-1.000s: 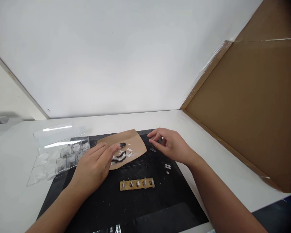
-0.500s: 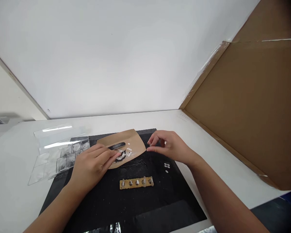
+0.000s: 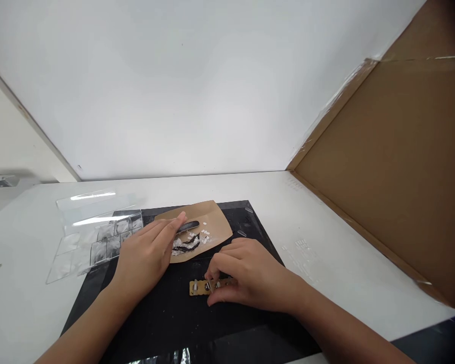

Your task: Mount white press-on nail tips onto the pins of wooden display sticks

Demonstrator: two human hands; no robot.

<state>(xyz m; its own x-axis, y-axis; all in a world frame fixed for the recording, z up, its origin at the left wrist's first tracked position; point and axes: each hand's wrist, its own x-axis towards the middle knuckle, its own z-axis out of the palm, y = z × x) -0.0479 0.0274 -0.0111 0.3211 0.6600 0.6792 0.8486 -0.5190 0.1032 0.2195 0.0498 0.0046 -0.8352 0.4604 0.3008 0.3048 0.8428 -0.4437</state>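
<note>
My left hand (image 3: 147, 253) lies with outstretched fingers over the left part of a brown paper sheet (image 3: 218, 222), beside a dark nail file (image 3: 189, 226). White oval adhesive tabs (image 3: 205, 232) and torn black-and-white scraps (image 3: 185, 245) are scattered on the paper. My right hand (image 3: 246, 273) is over a small tan strip (image 3: 200, 292) on the black mat, with thumb and fingers pinching a clear false nail tip (image 3: 211, 285) at the strip. Another clear tip (image 3: 195, 286) stands on the strip's left end. My hand covers much of the strip's right part.
A clear compartment box (image 3: 109, 242) with its lid open holds more tips at the left. Two loose clear pieces, one nearer (image 3: 241, 233) and one farther (image 3: 249, 210), lie on the black mat (image 3: 167, 318). A cardboard panel (image 3: 387, 167) stands at the right.
My right hand has moved from beside the paper down to the tan strip, carrying the small clear tip. My left fingers have lifted off the scraps and straightened.
</note>
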